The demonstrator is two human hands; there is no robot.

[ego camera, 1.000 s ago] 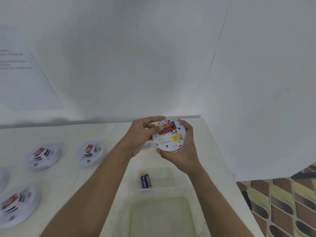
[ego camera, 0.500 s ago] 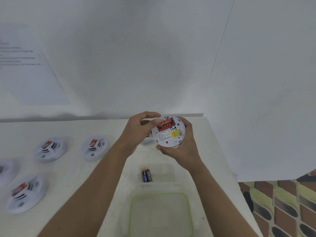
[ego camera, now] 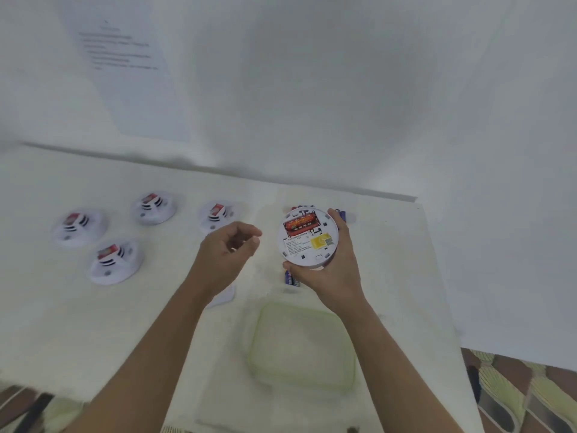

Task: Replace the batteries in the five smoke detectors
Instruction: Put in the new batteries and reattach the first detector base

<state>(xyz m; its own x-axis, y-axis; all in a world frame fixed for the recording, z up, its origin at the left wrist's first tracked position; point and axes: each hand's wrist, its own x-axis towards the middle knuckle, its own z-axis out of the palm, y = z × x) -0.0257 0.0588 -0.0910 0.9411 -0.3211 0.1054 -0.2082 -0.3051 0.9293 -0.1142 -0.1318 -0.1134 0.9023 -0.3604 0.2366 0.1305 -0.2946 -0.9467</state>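
Note:
My right hand (ego camera: 331, 276) holds a white smoke detector (ego camera: 307, 237) with its back facing me; red batteries sit in its open compartment, and a yellow label is below them. My left hand (ego camera: 226, 254) hovers just left of it, apart from it, fingers loosely curled with nothing in them. Several other detectors lie face up on the white table: one (ego camera: 215, 215) behind my left hand, one (ego camera: 153, 208), one (ego camera: 79, 226) and one (ego camera: 114, 260) further left. Blue batteries (ego camera: 290, 279) peek out under my right hand; more batteries (ego camera: 341, 214) show behind my fingers.
A clear plastic lid or container (ego camera: 301, 346) with a greenish rim lies on the table (ego camera: 46, 323) in front of my arms. A small white piece (ego camera: 223, 296) lies under my left forearm. A printed sheet (ego camera: 125, 73) hangs on the wall. Patterned floor (ego camera: 524, 392) shows past the table's right edge.
My left hand has let go of the detector and moved left and down. The view has swung to the right and tilted, so the other detectors now appear nearer the middle.

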